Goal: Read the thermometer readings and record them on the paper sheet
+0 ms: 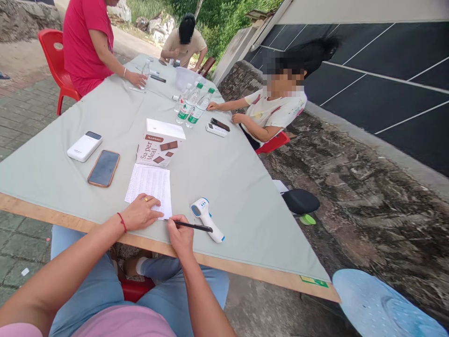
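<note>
1. Right hand (181, 236) has a black pen (192, 226) pinched in its fingers, right at the near edge of the table (115, 208).
2. Pen's lying pretty low, long axis roughly side to side. Tip end goes left to the bottom right corner of the paper sheet (149, 183); the back end points right, overlapping the thermometer (206, 217) in this view. Can't tell if they touch.
3. Left hand (143, 211) is spread flat on the sheet, fingers pointing right, gripping nothing. The sheet's long axis runs away from the person, toward the box (159, 146).
4. Box reads "NutriMotion" and "Su-per Meal". The sheet's rows are too tiny to read, same with the green-and-white bottle labels (195, 116).
</note>
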Tool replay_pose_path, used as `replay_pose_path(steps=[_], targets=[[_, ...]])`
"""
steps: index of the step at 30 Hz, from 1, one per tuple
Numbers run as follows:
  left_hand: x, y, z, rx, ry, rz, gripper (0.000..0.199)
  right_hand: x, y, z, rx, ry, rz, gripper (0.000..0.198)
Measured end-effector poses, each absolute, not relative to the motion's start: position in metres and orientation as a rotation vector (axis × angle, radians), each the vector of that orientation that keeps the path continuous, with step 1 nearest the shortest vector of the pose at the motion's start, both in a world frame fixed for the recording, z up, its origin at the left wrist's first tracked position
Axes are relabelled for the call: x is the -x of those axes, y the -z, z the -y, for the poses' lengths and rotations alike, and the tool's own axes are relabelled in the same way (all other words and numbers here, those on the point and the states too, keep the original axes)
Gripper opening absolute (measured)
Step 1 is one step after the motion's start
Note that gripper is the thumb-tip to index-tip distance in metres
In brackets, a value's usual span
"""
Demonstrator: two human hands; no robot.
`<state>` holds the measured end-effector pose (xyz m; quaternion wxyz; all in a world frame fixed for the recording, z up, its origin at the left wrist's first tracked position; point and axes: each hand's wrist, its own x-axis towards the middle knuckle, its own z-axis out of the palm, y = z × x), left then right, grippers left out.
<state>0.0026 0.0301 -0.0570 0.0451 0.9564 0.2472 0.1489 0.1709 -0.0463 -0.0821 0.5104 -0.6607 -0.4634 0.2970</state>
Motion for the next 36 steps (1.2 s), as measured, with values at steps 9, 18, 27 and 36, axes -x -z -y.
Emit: replay_pose_path(steps=[9, 18, 27, 36], targets=[[-0.003, 0.058, -0.03, -2.925, -0.463, -0.757, 0.023, -0.171, 0.084, 0.047, 1.589, -0.712, 1.155, 0.015], [0.0, 0.059, -0.031, -2.911, -0.464, -0.75, 0.025, -0.179, 0.093, 0.048, 1.581, -0.487, 0.912, 0.021], [0.015, 0.056, -0.039, -2.777, -0.478, -1.043, 0.043, -0.184, 0.053, 0.001, 1.737, -0.136, 1.664, 0.026], [0.036, 0.058, -0.04, -2.765, -0.253, -1.136, 0.059, -0.136, 0.007, -0.079, 2.138, -0.198, 2.159, 0.026]])
